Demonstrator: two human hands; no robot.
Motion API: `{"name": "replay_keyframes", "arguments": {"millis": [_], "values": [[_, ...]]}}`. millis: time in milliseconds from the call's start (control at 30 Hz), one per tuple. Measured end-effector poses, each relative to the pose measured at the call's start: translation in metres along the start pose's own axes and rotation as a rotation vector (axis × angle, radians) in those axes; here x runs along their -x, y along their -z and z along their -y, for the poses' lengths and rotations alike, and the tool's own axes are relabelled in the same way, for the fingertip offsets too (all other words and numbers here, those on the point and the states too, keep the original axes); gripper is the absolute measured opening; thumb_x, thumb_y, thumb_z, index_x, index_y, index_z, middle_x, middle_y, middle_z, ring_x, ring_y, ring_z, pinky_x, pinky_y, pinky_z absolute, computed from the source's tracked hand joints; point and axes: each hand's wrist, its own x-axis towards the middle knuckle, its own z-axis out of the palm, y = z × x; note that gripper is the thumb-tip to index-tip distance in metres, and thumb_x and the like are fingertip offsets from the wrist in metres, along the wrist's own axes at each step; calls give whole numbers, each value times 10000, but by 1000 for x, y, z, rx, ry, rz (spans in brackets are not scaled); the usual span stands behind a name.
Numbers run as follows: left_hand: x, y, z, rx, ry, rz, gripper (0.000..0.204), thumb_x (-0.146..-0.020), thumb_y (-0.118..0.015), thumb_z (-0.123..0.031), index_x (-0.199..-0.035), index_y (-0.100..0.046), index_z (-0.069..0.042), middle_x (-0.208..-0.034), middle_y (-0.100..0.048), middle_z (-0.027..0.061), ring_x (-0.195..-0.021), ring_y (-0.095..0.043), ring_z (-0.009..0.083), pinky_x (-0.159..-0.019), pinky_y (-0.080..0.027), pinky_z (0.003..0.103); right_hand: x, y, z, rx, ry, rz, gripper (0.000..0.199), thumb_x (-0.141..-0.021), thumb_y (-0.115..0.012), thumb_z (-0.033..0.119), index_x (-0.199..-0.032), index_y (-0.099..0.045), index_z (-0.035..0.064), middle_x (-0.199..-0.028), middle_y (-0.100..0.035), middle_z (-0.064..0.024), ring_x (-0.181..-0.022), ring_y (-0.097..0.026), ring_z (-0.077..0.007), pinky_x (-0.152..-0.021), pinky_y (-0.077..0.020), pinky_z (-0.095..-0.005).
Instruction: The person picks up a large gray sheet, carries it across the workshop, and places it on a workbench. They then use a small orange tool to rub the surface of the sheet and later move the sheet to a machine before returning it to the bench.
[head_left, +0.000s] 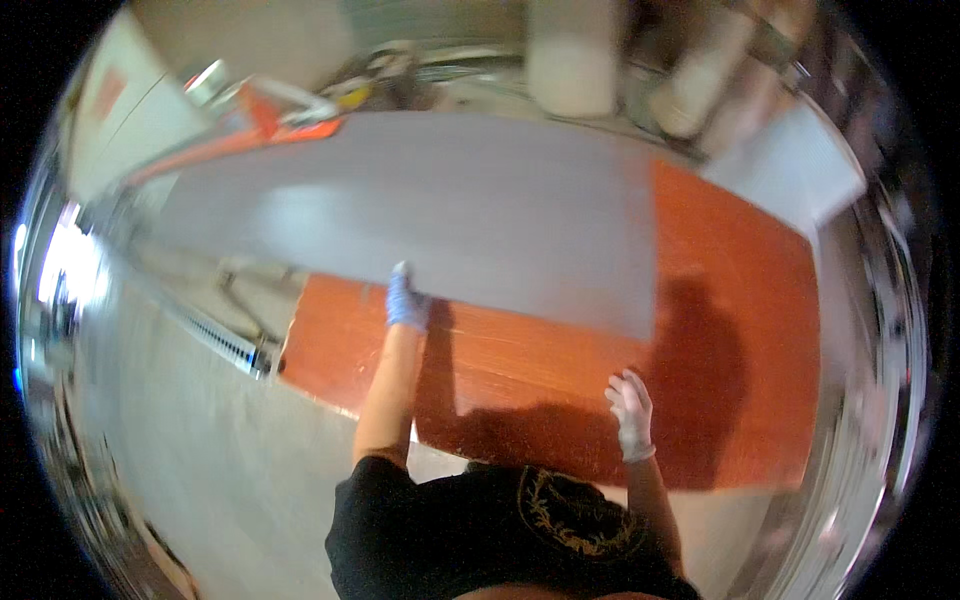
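A large flat grey sheet (480,210) lies over a reddish-brown board (740,230), whose right end and near strip show past it. My left hand (405,303), in a blue glove with pale fingertips, is closed on the sheet's near edge. The fingers below that edge are hidden. Lower and to the right, my right hand (630,408) wears a whitish glove. It hovers over or rests on the board's near part, I cannot tell which. Its fingers are loosely bent and somewhat apart, with nothing seen in them. Shadows of my body fall across the board.
An orange bar or tool (265,135) lies along the sheet's far left edge. A slotted metal rail (215,340) runs at the left. Pale cylinders (572,60) stand behind, and a whitish panel (790,165) leans at the far right. Clutter lines the back.
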Motion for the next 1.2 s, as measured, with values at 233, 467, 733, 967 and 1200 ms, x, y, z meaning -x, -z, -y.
{"name": "replay_keyframes", "arguments": {"millis": [233, 467, 733, 967, 1200], "values": [[6, -9, 3, 105, 16, -73, 474, -775, -648, -335, -1138, -506, -65, -1109, -568, 95, -1005, -539, 248, -875, -461, 383, -73, -27, 20, -272, 24, 569, 481, -896, -465, 386, -1272, -331, 116, -1256, -423, -64, -1043, -460, -253, -934, -360, -401], [-15, 5, 14, 157, 33, -23, 443, -824, -584, -331, -1157, -494, -53, -1138, -557, 101, -1043, -524, 259, -910, -434, 393, -93, -35, 55, -999, -276, 237, 445, -841, -559, 356, -1187, -503, 81, -1242, -513, -28, -1145, -465, -193, -992, -364, -344], [-9, 2, 2, 177, 51, -30, 448, -818, -586, -360, -1164, -503, -87, -1174, -542, 95, -1076, -504, 274, -928, -416, 421, -110, -14, 54, -957, -187, 186, 429, -834, -565, 342, -1168, -525, 76, -1205, -536, -49, -1091, -509, -219, -962, -406, -366], [-16, 9, -1, 203, 49, -30, 473, -812, -595, -360, -1183, -488, -88, -1198, -528, 93, -1085, -500, 281, -946, -408, 426, -112, -22, 46, -990, -224, 283, 447, -820, -580, 361, -1154, -537, 67, -1195, -548, -46, -1099, -502, -213, -966, -398, -361], [-6, 2, -8, 247, 64, 13, 439, -832, -562, -350, -1173, -494, -83, -1199, -527, 91, -1088, -497, 278, -947, -407, 425, -125, -6, 43, -1056, -231, 239, 452, -804, -602, 378, -1131, -555, 69, -1181, -557, -39, -1088, -510, -201, -966, -399, -366]]}}
